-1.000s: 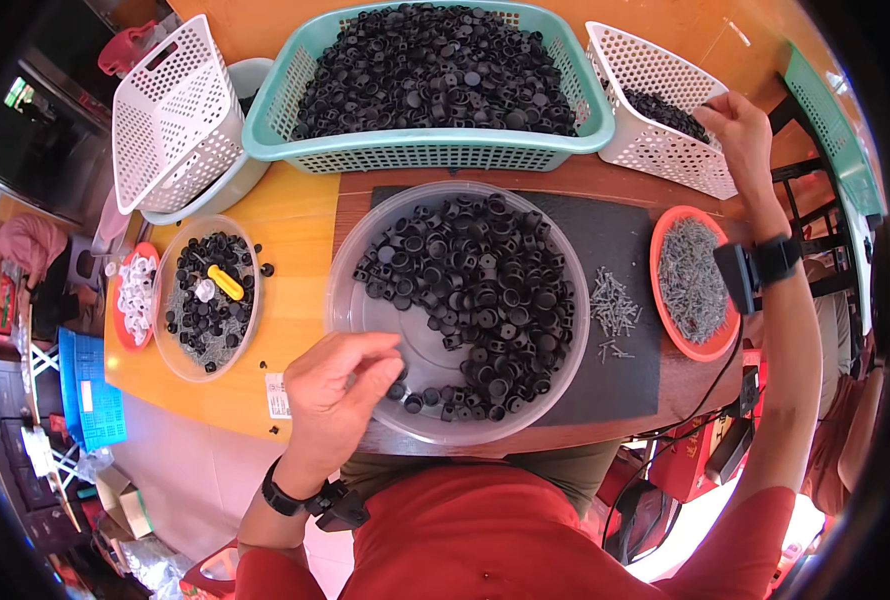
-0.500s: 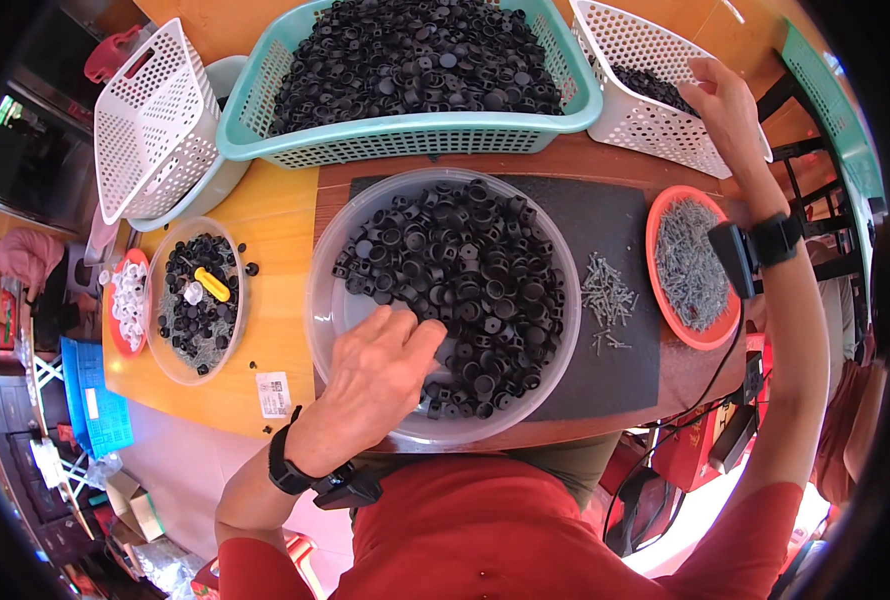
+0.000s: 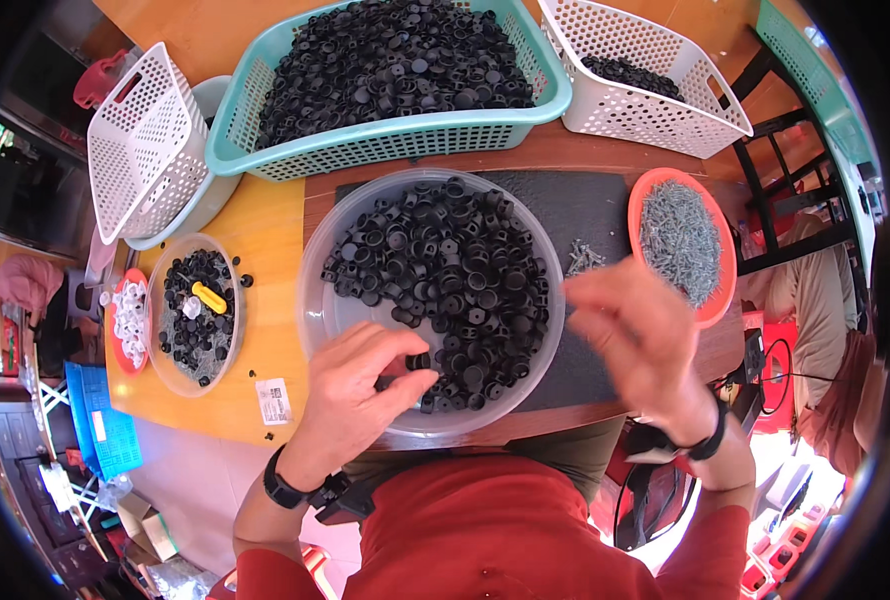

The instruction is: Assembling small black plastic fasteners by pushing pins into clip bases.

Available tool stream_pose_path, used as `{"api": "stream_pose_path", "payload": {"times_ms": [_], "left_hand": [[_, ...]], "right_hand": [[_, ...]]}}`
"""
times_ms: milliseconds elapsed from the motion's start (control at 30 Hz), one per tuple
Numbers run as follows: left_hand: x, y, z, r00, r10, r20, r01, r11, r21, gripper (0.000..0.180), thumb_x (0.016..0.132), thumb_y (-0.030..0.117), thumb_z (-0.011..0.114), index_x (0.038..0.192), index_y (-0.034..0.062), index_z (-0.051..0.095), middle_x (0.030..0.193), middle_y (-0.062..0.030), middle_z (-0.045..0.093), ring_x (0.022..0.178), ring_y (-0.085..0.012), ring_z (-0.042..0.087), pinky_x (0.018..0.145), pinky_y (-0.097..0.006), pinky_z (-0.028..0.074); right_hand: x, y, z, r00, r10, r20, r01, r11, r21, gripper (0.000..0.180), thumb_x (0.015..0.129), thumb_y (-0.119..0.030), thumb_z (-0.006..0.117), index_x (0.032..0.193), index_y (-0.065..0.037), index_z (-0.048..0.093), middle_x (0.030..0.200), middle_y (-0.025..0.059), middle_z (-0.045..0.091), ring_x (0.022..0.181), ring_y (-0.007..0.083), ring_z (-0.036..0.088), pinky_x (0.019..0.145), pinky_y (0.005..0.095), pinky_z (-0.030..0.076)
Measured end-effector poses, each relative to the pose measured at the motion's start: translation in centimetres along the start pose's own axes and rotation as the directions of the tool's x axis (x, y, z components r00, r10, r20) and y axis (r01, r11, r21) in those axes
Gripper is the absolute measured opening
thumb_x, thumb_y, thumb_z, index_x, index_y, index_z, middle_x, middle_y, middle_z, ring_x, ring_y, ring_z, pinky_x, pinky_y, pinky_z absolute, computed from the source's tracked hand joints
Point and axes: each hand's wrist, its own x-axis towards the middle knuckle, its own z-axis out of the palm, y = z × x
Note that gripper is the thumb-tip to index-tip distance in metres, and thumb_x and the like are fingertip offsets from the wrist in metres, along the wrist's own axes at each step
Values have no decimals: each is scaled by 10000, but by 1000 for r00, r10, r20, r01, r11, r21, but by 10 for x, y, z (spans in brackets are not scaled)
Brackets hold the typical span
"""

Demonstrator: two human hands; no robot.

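Note:
Between the thumb and fingertips of my left hand [image 3: 360,395] is a small black round plastic part [image 3: 418,362]. This hand is at the near left of a clear round tub [image 3: 314,235], whose heap of black plastic parts [image 3: 435,250] leaves some of the bottom showing on the left. To the right of the tub, my right hand [image 3: 645,345] hovers over the dark mat, smeared by motion; whether its fingers hold anything does not show. Just beyond it lies a small pile of loose screws [image 3: 584,257]. A red-orange dish [image 3: 637,200] full of screws [image 3: 681,240] stands farther right.
At the back stand a green basket [image 3: 395,150] heaped with black parts and a white basket [image 3: 655,130] with smaller dark pieces. Another white basket [image 3: 140,140] is at far left. A clear dish [image 3: 197,385] with mixed parts and a yellow-handled tool [image 3: 209,297] sits at left.
My right hand has come from the back-right white basket to beside the tub. My left hand has lifted from the heap, now showing a black part in its fingers. The view has shifted slightly.

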Motion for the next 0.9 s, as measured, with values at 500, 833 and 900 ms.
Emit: {"api": "stream_pose_path", "payload": {"times_ms": [500,833,900], "left_hand": [[-10,23,9,952,270,-143,-247,956,159,333,596,-10,772,879,-34,599,716,-92,593,570,-220,543,481,-299,420],[-10,25,13,974,111,-199,-98,992,74,305,573,-11,783,826,-10,611,633,-73,551,523,-198,524,469,-283,402],[-13,22,12,977,109,-184,-93,991,91,321,585,-11,777,853,-15,601,681,-82,567,551,-217,531,486,-301,416]], "right_hand": [[-17,-49,64,837,420,350,-542,549,637,154,819,-40,649,958,13,607,840,75,591,710,107,578,587,237,466],[-22,-43,71,920,366,141,-380,744,550,177,774,84,620,946,45,606,895,92,593,733,96,548,651,220,454],[-22,-43,72,957,284,61,-277,828,488,191,761,98,623,943,45,604,901,99,594,721,101,540,648,220,449]]}}
